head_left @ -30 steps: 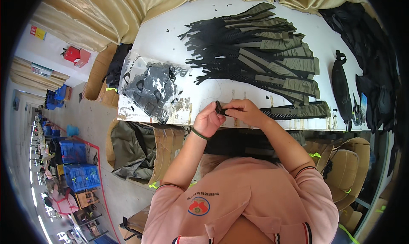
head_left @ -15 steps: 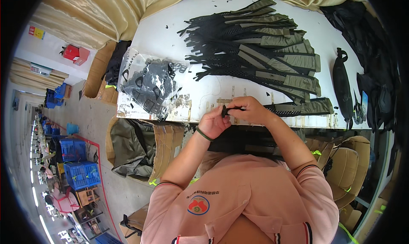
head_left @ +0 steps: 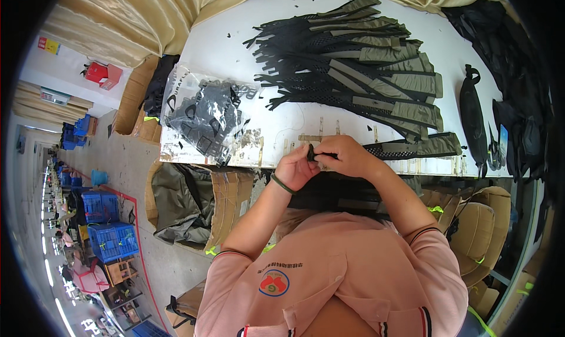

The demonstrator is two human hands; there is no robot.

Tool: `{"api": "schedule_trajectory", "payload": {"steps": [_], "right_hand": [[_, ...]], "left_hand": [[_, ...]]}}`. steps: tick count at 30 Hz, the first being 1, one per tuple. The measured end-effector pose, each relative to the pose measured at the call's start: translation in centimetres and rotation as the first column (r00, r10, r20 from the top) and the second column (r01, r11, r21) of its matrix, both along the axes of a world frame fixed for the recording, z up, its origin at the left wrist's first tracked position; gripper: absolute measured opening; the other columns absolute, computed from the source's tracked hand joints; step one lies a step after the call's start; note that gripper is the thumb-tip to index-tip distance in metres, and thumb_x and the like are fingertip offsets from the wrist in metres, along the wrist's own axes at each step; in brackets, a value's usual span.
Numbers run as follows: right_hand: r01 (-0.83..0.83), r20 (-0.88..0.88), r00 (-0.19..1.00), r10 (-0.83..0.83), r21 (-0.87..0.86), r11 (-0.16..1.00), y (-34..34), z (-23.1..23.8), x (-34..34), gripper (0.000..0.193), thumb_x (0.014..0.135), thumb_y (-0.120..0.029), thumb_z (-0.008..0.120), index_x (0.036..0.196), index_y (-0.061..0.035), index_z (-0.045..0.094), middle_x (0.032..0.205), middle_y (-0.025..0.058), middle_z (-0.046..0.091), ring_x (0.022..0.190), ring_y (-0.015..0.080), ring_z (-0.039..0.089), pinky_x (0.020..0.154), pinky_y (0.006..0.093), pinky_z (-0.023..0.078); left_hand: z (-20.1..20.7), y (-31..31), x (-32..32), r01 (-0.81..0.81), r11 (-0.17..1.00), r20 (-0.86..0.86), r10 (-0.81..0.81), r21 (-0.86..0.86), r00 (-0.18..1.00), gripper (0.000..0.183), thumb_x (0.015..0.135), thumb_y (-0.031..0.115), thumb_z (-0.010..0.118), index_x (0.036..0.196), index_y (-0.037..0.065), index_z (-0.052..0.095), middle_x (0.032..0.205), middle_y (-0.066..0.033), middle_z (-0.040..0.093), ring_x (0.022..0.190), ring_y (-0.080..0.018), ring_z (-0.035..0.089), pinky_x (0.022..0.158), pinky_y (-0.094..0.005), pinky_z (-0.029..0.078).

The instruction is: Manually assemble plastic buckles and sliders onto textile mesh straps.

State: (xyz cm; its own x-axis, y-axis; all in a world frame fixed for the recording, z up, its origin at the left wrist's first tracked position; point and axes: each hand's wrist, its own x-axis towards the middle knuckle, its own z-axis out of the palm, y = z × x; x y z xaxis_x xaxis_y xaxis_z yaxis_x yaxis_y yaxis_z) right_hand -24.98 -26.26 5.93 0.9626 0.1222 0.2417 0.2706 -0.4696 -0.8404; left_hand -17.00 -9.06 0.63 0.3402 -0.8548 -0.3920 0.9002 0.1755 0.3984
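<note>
Near the front edge of the table, my left hand pinches a small black buckle between thumb and fingers. My right hand is closed on the end of a black webbing strap right beside the buckle. Fingers hide much of where the two meet, so I cannot tell how far the strap passes through. From under my right hand a strap piece of black mesh and olive fabric runs off to the right. Farther back lies a fanned pile of similar strap pieces.
A clear plastic bag of black buckles lies on the white table to the left. A black padded strap, scissors and dark fabric are at the right. Cardboard boxes stand below the table edge.
My right fingers have moved slightly left, closer to the buckle, and less of the strap shows between my hands. My left hand has stayed almost in place.
</note>
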Motion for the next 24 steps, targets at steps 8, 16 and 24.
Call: {"api": "schedule_trajectory", "payload": {"steps": [8, 16, 24], "right_hand": [[-0.014, -0.049, 0.999, 0.013, -0.026, 1.0, 0.1, -0.3, -0.3, 0.009, 0.076, -0.01, 0.062, 0.08, -0.0022, 0.061, 0.072, 0.013, 0.058, 0.067, 0.031, 0.055, 0.062, 0.0382, 0.043], [0.261, -0.243, 0.951, -0.192, 0.298, 0.918, 1.2, 0.8, -0.6, 0.014, 0.073, -0.007, 0.062, 0.087, -0.0037, 0.061, 0.07, 0.0103, 0.061, 0.067, 0.03, 0.059, 0.062, 0.0359, 0.046], [0.298, 0.284, 0.927, -0.246, -0.157, 0.942, 0.8, -0.5, 0.0, 0.018, 0.071, -0.003, 0.064, 0.088, -0.0094, 0.062, 0.075, 0.0072, 0.059, 0.063, 0.0265, 0.055, 0.067, 0.0373, 0.044]], "left_hand": [[-0.9, 0.6, 0.2, 0.081, 0.996, 0.071, -0.083, 0.024, 0.994, 0.014, 0.089, 0.028, 0.055, 0.092, 0.014, 0.053, 0.086, 0.0004, 0.056, 0.071, -0.013, 0.049, 0.068, -0.0295, 0.04], [0.3, 0.2, 0.3, -0.008, 0.997, 0.147, -0.004, 0.083, 0.989, 0.015, 0.09, 0.025, 0.053, 0.095, 0.011, 0.051, 0.095, -0.0029, 0.057, 0.074, -0.0128, 0.053, 0.063, -0.0264, 0.039], [2.9, -1.3, -0.5, -0.205, 0.966, 0.376, 0.133, 0.158, 0.917, 0.012, 0.093, 0.018, 0.051, 0.089, 0.007, 0.049, 0.081, -0.0049, 0.057, 0.062, -0.0117, 0.054, 0.056, -0.0245, 0.045]]}}
